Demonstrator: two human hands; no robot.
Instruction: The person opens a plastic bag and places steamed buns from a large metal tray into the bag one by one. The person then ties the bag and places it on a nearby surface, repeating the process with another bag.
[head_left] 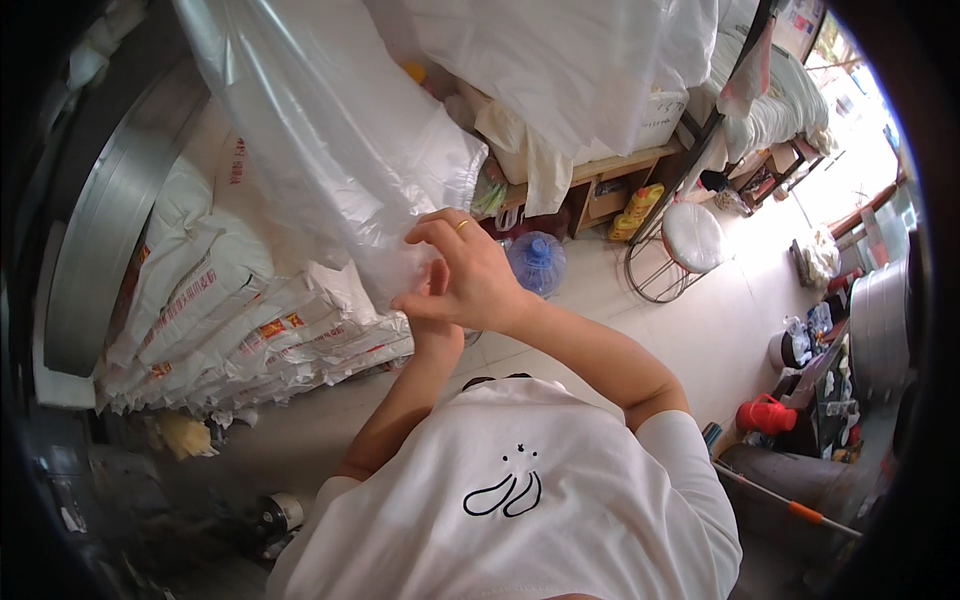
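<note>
A translucent plastic sheet [330, 130] hangs down from the upper edge and gathers to a bunched corner in front of me. My right hand [468, 272], with a ring on one finger, curls its fingers and thumb around this corner. Just beneath it, my left hand [437, 318] is closed at the same bunched plastic. Most of its fingers are hidden behind the right hand and the film. Stacked white printed sacks [230, 290] lie behind and to the left of the plastic.
A large round metal pan [125, 220] stands at the left. Beyond my hands are a blue water jug [537, 264], a wooden shelf unit [600, 175], yellow bottles [636, 211] and a round stool [692, 236]. On the right are a red kettle [766, 413] and an orange-banded pole [805, 512].
</note>
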